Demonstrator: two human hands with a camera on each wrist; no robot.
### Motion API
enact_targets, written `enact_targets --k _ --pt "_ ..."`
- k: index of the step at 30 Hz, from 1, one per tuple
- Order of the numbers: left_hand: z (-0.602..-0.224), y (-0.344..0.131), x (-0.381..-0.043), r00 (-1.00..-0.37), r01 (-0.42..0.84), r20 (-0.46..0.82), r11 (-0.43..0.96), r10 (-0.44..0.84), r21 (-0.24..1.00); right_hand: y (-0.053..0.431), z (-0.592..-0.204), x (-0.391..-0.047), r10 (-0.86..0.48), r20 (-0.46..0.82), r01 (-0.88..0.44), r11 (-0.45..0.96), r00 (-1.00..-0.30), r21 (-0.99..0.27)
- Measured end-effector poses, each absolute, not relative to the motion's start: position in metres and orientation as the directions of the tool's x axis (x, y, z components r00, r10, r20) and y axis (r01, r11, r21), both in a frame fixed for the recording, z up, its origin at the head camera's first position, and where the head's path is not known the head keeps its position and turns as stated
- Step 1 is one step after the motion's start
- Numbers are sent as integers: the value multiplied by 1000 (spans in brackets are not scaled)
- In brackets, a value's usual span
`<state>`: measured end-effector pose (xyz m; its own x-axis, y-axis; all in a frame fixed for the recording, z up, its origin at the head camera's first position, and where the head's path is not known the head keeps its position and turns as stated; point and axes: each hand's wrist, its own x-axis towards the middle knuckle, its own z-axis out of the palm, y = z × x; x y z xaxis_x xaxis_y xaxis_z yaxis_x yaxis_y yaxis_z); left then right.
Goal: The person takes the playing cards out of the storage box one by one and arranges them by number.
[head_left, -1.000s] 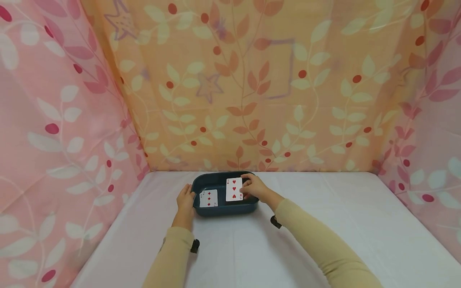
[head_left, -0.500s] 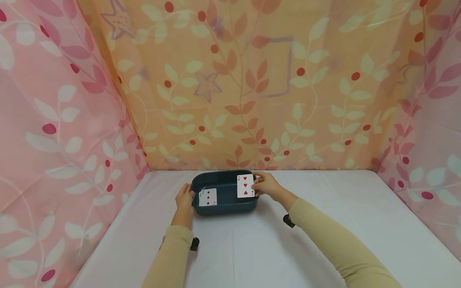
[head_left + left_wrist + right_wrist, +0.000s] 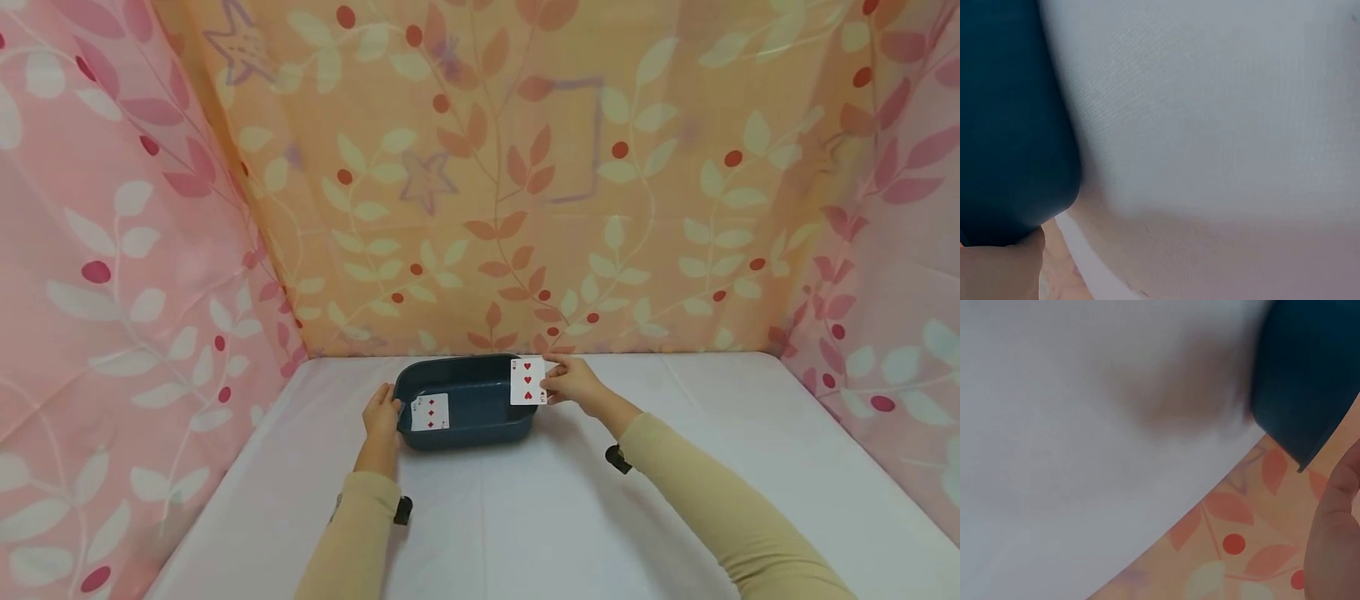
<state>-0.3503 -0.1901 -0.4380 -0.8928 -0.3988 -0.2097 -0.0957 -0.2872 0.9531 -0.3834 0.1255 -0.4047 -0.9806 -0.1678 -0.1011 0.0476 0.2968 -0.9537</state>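
A dark blue rectangular basin (image 3: 465, 433) stands toward the back of the table. At its left end my left hand (image 3: 381, 414) grips the rim, and in the left wrist view the thumb (image 3: 1000, 269) lies against the basin's outer wall. Inside, on the left, a three of diamonds (image 3: 431, 412) lies face up. My right hand (image 3: 581, 385) pinches a three of hearts (image 3: 528, 382) by its right edge, holding it above the basin's right rim, face toward the head camera. The right wrist view shows part of that hand (image 3: 1341, 531), but not the card.
A white cloth covers the table (image 3: 510, 525). Patterned fabric hangs behind it (image 3: 480, 250) and at both sides, close to the table's edges. A small black device (image 3: 618, 458) is worn at each wrist.
My right hand has moved right with the three of hearts, from over the basin's middle right to above its right rim. The left hand and the three of diamonds stay in place.
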Motion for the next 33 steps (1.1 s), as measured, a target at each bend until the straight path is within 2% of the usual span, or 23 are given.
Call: enact_targets --k 9,21,33 --pt "-438 -191 -352 -890 -100 -213 -284 -403 954 143 -399 -387 -129 -92 46 321 -987 -946" --pt "-436 -190 -350 -889 -107 -220 -285 -401 952 159 -399 -387 -113 -94 59 282 -989 -958" --pt "-437 -189 -350 -887 -101 -213 -278 -410 955 167 -408 -385 -96 -88 57 288 -991 -956"
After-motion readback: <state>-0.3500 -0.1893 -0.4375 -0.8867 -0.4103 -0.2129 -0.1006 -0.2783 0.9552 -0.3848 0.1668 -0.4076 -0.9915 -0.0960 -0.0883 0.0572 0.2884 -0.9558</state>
